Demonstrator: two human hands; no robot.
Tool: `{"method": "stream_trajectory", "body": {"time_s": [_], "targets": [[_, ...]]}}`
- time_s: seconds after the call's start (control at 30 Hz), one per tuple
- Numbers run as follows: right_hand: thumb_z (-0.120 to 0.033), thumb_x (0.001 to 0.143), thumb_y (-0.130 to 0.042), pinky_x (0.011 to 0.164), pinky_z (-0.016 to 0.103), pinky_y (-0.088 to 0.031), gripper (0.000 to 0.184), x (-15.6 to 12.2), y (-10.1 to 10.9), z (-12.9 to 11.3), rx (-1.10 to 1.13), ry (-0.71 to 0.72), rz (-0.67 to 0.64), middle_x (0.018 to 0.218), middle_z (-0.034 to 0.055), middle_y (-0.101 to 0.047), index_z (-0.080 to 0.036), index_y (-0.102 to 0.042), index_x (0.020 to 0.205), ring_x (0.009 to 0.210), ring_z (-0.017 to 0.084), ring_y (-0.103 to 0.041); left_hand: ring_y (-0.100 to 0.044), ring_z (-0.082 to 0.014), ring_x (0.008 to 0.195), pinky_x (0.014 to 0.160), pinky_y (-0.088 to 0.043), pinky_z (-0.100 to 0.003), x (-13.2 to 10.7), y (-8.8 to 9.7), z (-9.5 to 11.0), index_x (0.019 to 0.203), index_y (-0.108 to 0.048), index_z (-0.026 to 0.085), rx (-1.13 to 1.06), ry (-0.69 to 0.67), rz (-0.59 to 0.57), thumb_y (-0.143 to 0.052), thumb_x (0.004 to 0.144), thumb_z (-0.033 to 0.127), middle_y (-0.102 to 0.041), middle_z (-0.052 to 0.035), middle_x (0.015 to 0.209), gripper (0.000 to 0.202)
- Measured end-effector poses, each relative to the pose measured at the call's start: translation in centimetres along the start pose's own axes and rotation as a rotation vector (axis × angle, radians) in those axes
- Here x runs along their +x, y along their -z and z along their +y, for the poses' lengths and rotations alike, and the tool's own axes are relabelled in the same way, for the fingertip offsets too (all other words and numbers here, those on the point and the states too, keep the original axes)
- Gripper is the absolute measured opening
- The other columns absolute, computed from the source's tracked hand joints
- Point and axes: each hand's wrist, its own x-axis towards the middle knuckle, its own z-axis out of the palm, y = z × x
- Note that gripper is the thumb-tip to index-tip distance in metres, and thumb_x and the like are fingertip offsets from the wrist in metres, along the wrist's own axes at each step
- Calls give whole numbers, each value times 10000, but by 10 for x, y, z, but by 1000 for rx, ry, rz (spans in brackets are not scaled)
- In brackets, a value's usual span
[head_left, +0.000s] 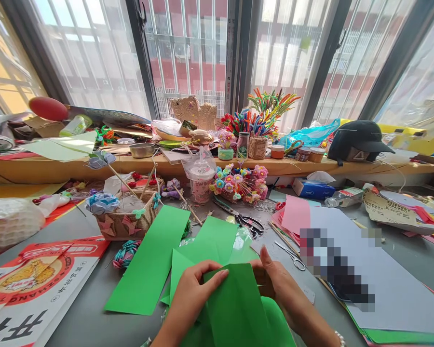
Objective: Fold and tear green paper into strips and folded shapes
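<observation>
A sheet of green paper (235, 303) stands raised in front of me at the near edge of the table. My left hand (198, 289) pinches its upper left corner, thumb on the near side. My right hand (275, 284) is at the sheet's right side, thumb up; its fingers are partly hidden behind the paper, so their hold is unclear. Beyond the hands lie more green pieces: a long strip (150, 262) to the left and a shorter piece (217, 236) in the middle. Small silver scissors (292, 255) rest right of my right hand.
Black-handled scissors (248, 221) lie farther back. A cardboard basket (125, 224) with paper flowers stands left, near a printed paper bag (47, 284). A stack of white sheets (390, 284) covers the right side. A lidded cup (200, 183) and pipe-cleaner flowers (235, 183) stand below the cluttered sill.
</observation>
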Motion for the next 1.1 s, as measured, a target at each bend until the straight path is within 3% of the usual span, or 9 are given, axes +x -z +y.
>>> {"method": "stream_trajectory", "body": {"time_s": [0.13, 0.23, 0.43, 0.63, 0.73, 0.93, 1.1], "targets": [[-551, 623, -588, 532, 215, -401, 425, 4, -5, 9, -174, 65, -47, 542, -12, -527, -128, -623, 640, 528, 108, -493, -498, -135, 544, 505, -372, -203, 0, -3, 1, 638, -616, 156, -174, 36, -2, -629, 579, 359, -575, 36, 558, 212], [-476, 596, -648, 478, 203, -362, 353, 7, -7, 15, -282, 81, -11, 491, -36, -474, -130, -582, 572, 486, 94, -451, -497, -130, 530, 501, -376, -203, -1, -6, 2, 624, -626, 157, -275, 63, -24, -647, 518, 267, -573, 47, 533, 154], [-443, 654, -609, 480, 210, -355, 326, 7, -3, 12, -283, 126, 108, 498, -31, -463, -131, -558, 577, 494, 96, -433, -549, -159, 586, 602, -440, -258, -2, -6, 2, 696, -613, 150, -483, 117, -25, -581, 629, 480, -592, 16, 559, 339], [-429, 678, -595, 512, 216, -376, 318, 5, 0, 7, -247, 127, 55, 528, -16, -498, -120, -584, 606, 528, 104, -459, -479, -108, 512, 509, -408, -198, -3, -5, 3, 516, -542, 152, -386, 79, -16, -693, 548, 391, -501, 55, 472, 284], [-424, 697, -577, 545, 221, -395, 315, 4, 0, 6, -194, 130, 19, 564, -5, -527, -115, -612, 647, 558, 111, -479, -488, -116, 513, 514, -410, -208, -3, -5, 3, 509, -560, 145, -353, 93, -96, -664, 568, 421, -515, 44, 473, 301], [-405, 671, -605, 500, 209, -370, 301, 5, 0, 10, -214, 116, 94, 529, -16, -498, -114, -574, 598, 518, 99, -453, -521, -133, 526, 547, -429, -232, -3, -2, 2, 522, -583, 143, -347, 113, -187, -648, 571, 457, -546, 39, 486, 324], [-392, 679, -593, 493, 214, -345, 297, 7, 1, 13, -249, 118, 97, 528, -17, -472, -110, -547, 596, 514, 96, -426, -530, -131, 534, 559, -443, -233, -4, -1, 1, 549, -593, 136, -348, 98, -205, -638, 610, 420, -558, 37, 498, 294]]}}
